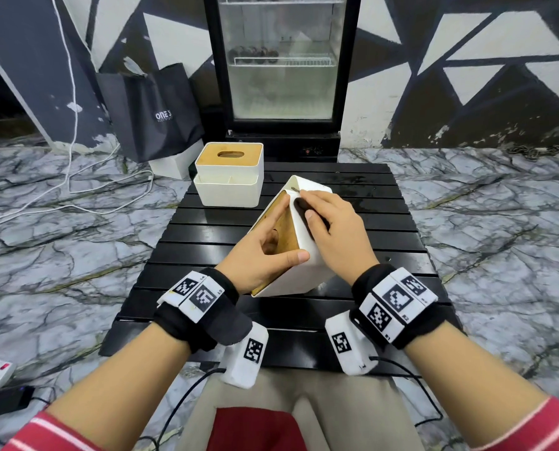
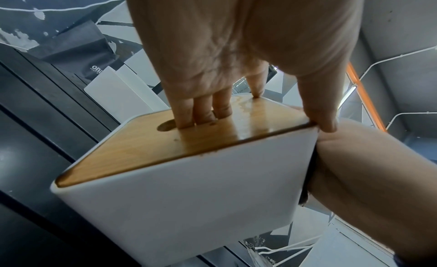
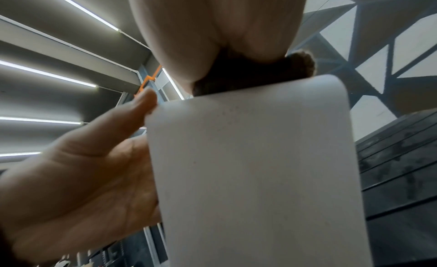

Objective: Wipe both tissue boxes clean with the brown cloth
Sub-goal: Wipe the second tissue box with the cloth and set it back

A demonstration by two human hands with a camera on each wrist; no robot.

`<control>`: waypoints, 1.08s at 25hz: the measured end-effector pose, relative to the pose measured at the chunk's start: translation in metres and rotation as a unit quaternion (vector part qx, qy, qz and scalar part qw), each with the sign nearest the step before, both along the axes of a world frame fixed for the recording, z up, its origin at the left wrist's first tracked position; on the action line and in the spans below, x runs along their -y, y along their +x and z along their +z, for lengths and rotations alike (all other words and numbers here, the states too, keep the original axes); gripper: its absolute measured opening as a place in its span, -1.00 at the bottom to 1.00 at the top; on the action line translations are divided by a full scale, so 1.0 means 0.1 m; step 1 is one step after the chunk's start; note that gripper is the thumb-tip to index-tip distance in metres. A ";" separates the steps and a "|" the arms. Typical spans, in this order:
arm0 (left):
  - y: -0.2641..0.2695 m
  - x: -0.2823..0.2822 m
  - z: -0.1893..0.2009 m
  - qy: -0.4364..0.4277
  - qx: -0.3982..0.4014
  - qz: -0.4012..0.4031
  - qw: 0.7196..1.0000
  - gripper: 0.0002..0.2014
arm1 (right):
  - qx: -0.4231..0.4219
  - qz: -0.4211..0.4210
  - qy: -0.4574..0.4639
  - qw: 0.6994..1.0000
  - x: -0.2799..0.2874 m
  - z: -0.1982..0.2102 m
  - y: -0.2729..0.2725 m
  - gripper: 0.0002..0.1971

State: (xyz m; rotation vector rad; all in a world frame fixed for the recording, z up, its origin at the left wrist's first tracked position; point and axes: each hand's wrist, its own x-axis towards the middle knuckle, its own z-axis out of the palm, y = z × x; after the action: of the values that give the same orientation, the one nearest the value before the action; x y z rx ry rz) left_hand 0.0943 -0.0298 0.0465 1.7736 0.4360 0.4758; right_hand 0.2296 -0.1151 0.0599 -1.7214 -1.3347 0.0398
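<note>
Fingers (image 2: 203,112) of the left hand (image 1: 255,255) curl into the oval slot of the wooden lid, with the thumb hooked over the lid's near edge, so that hand grips the tilted tissue box (image 1: 301,252). That box stands on one lower edge on the black slatted worktop (image 1: 385,222), near its middle, lid facing left. Pressed against the box's upturned white side, the right hand (image 1: 333,229) has its fingers bent over the brown cloth (image 3: 302,65), of which only a dark bunch shows under the palm, close to the top far corner.

Behind it, at the back left corner of the worktop, the second tissue box (image 1: 229,174) sits upright, its wall close to the left edge and apart from the tilted box. Bare slats lie open to the right of the hands and along the near edge. Off the worktop, a black bag (image 1: 154,112) and white cables (image 1: 76,196) rest on the marbled floor.
</note>
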 end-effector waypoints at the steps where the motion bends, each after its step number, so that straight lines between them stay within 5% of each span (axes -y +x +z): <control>1: -0.01 0.00 0.00 0.002 0.003 -0.003 1.000 -0.08 | 0.006 0.011 0.003 1.000 0.03 -0.02 -0.01 -0.64; 27: 0.02 0.04 0.11 0.027 -0.021 -0.013 0.999 -0.14 | -0.011 -0.009 0.009 1.000 -0.03 0.01 0.05 -0.64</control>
State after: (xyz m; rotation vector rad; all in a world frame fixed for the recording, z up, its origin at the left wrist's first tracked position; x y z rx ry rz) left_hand 0.0966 -0.0337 0.0571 1.8423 0.4326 0.4365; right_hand 0.2349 -0.1123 0.0607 -1.7135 -1.2990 0.0362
